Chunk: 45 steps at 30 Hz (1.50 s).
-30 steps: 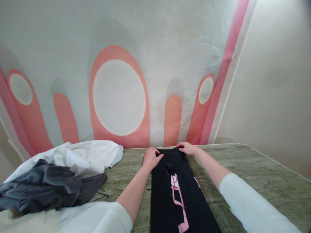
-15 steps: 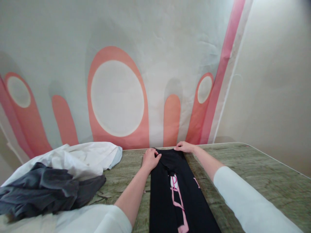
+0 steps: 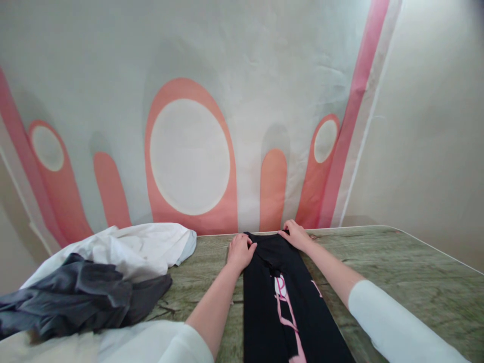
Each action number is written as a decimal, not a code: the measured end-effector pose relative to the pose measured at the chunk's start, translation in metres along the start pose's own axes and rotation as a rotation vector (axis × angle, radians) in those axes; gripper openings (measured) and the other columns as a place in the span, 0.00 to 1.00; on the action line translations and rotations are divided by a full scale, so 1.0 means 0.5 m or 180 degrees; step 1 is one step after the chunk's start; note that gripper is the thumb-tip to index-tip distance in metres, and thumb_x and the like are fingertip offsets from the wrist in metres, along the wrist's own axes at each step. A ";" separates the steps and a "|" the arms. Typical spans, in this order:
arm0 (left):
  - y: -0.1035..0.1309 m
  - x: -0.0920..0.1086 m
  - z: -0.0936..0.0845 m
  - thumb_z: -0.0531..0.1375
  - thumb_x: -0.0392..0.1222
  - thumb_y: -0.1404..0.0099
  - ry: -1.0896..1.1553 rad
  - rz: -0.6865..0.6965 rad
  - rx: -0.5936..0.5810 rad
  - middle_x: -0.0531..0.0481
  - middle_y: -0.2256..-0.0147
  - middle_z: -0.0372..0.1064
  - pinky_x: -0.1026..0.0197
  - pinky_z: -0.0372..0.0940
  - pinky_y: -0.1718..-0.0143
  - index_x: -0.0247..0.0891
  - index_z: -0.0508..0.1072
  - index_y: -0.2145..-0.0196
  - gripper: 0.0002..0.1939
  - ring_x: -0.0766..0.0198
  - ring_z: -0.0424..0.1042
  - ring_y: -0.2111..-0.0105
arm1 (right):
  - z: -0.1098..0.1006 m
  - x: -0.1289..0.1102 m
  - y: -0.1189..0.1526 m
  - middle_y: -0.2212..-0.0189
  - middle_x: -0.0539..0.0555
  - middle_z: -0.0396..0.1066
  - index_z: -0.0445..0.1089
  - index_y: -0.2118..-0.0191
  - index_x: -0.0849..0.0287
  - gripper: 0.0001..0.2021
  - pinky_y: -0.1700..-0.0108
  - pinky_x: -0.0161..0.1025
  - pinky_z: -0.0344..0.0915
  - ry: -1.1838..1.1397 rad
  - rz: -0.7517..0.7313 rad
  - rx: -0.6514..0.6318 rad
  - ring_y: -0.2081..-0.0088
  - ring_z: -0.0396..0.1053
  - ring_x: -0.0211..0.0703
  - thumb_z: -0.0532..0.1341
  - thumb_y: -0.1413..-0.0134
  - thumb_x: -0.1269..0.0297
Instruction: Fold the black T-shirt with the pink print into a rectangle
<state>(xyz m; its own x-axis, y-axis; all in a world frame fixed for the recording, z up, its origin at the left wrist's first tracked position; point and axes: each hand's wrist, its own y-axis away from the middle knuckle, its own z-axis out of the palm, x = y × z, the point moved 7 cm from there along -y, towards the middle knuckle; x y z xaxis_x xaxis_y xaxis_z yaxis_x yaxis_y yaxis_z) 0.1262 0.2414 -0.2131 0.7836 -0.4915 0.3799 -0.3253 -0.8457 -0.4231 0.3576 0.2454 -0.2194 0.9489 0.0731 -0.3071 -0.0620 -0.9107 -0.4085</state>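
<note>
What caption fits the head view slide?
Left hand and right hand press the far end of a black garment on a table.

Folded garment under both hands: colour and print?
Black garment with pink print down its middle; shows best in the head view, left hand and right hand on its far end.

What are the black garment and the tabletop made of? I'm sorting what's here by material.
Black garment: soft matte knit, probably cotton jersey; it lies limp, with a pink print. Both hands, left hand and right hand, rest on its far end. Tabletop: smooth greenish wood-grain surface, likely laminate rather than solid wood.
</note>
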 end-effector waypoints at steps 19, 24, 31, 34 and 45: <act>0.024 0.031 0.044 0.40 0.57 0.35 -0.0557 0.0653 -0.0898 0.47 0.39 0.45 0.47 0.41 0.43 0.43 0.52 0.41 0.29 0.54 0.44 0.40 | -0.006 -0.137 0.155 0.38 0.53 0.42 0.48 0.39 0.54 0.32 0.40 0.53 0.36 0.0000 -0.0620 -0.1084 0.37 0.35 0.50 0.39 0.43 0.43; 0.025 0.024 0.043 0.39 0.57 0.35 -0.0580 0.0572 -0.0928 0.48 0.39 0.44 0.48 0.39 0.42 0.43 0.51 0.41 0.29 0.54 0.42 0.40 | -0.035 -0.180 0.182 0.38 0.54 0.45 0.50 0.39 0.57 0.27 0.39 0.49 0.36 -0.0242 -0.0969 -0.0781 0.38 0.39 0.44 0.39 0.40 0.50; 0.028 0.023 0.045 0.39 0.56 0.35 -0.0548 0.0613 -0.0873 0.48 0.39 0.45 0.48 0.40 0.42 0.44 0.52 0.41 0.28 0.54 0.43 0.40 | -0.035 -0.224 0.244 0.38 0.53 0.43 0.45 0.38 0.55 0.28 0.38 0.49 0.34 -0.0398 -0.1301 -0.1428 0.38 0.38 0.44 0.41 0.40 0.49; 0.027 0.022 0.046 0.39 0.56 0.34 -0.0552 0.0580 -0.0875 0.48 0.39 0.45 0.48 0.40 0.42 0.44 0.52 0.41 0.27 0.54 0.43 0.40 | -0.053 -0.222 0.262 0.38 0.51 0.42 0.44 0.38 0.51 0.26 0.39 0.51 0.34 -0.0439 -0.1345 -0.1582 0.38 0.37 0.45 0.42 0.40 0.50; 0.032 0.044 0.010 0.43 0.44 0.34 -0.0504 0.0585 -0.0691 0.48 0.39 0.43 0.51 0.41 0.42 0.43 0.49 0.40 0.24 0.58 0.43 0.39 | -0.113 -0.248 0.337 0.38 0.49 0.44 0.45 0.39 0.49 0.24 0.38 0.51 0.32 -0.0575 -0.1422 -0.1633 0.38 0.38 0.45 0.43 0.39 0.52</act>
<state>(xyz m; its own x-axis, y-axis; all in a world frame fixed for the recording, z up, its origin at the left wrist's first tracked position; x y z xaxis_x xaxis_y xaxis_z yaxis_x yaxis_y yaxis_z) 0.1408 0.2179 -0.2157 0.7684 -0.6160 0.1737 -0.5608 -0.7788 -0.2810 0.2471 0.0596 -0.2016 0.7804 0.5109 -0.3604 0.5178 -0.8512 -0.0854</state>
